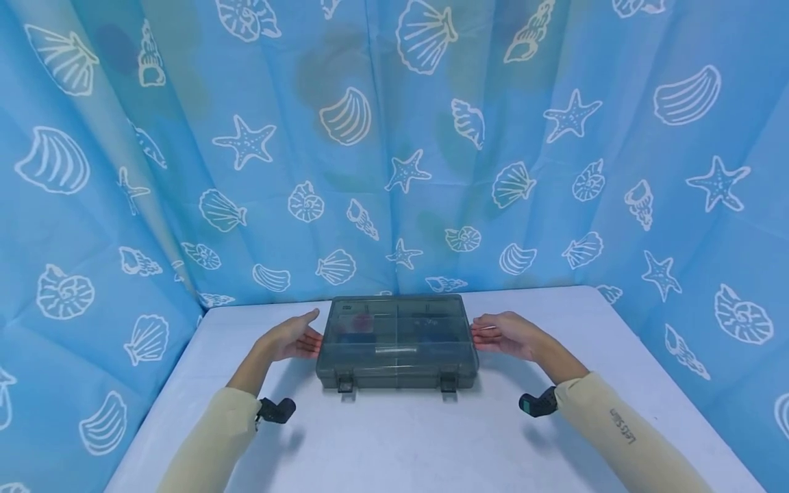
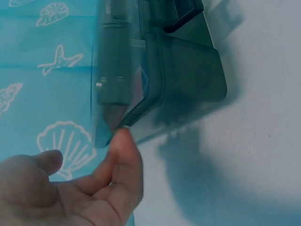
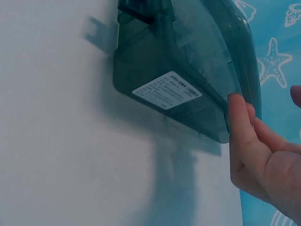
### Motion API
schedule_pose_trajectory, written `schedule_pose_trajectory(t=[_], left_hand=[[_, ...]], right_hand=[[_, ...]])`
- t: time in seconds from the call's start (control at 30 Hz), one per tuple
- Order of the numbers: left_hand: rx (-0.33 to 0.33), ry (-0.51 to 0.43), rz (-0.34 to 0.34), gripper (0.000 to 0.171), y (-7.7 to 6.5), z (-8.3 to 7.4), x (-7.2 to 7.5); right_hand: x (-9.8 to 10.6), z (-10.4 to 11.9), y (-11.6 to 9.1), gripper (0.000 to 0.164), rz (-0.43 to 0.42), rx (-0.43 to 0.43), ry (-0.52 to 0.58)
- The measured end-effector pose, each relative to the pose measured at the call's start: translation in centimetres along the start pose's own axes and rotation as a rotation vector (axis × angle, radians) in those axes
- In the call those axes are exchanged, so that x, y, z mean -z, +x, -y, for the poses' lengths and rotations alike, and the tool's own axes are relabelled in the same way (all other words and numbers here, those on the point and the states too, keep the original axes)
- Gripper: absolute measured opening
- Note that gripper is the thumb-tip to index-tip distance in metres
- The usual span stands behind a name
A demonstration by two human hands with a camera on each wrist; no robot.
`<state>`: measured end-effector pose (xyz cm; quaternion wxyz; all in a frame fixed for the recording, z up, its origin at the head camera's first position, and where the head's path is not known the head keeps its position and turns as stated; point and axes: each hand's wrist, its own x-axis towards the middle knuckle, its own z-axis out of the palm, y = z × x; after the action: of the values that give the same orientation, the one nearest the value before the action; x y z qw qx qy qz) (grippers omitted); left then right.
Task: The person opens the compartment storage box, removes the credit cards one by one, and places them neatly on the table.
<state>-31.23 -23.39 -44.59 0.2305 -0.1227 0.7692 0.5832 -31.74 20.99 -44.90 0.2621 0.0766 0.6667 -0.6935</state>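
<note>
A translucent dark grey plastic storage box (image 1: 425,355) sits on the white table, its two front latches (image 1: 346,385) sticking outward. At its left side, my left hand (image 1: 292,339) touches the lid's edge with its fingertips, thumb held apart. In the left wrist view a gap shows between lid (image 2: 113,61) and base (image 2: 193,70). My right hand (image 1: 508,335) has its fingertips at the opposite side, thumb also away from the box. A white printed label (image 3: 167,90) is on the box's right wall. Through the lid show compartments, a reddish shape (image 1: 362,323) and dark shapes.
The white table (image 1: 394,445) runs back to a blue curtain (image 1: 394,226) with white shells and starfish, which also hangs along both sides. Black wrist devices (image 1: 277,410) hang below both forearms, by cream sleeves (image 1: 212,438).
</note>
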Motion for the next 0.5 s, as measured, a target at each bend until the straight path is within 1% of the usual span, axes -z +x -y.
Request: schedule_pose_trajectory(t=[0.1,0.2,0.3,0.37,0.5], left_hand=[[-0.008,0.001,-0.013,0.068,0.1,-0.2,0.0],[-0.019,-0.024,-0.029,0.066,0.1,-0.5,0.2],[-0.062,-0.045,-0.018,0.060,-0.2,-1.0,0.6],[-0.103,-0.083,-0.011,0.055,-0.3,-1.4,0.9],[-0.186,-0.226,0.022,0.054,-0.5,-2.3,1.2]], right_hand=[[-0.1,0.2,0.0,0.051,-0.003,0.002,-0.014],[-0.1,0.4,-0.1,0.047,-0.021,0.013,-0.022],[0.0,1.0,-0.4,0.049,-0.004,0.050,-0.015],[0.1,1.6,-0.6,0.048,0.003,0.090,-0.006],[0.2,3.3,-1.0,0.043,0.014,0.178,0.042]])
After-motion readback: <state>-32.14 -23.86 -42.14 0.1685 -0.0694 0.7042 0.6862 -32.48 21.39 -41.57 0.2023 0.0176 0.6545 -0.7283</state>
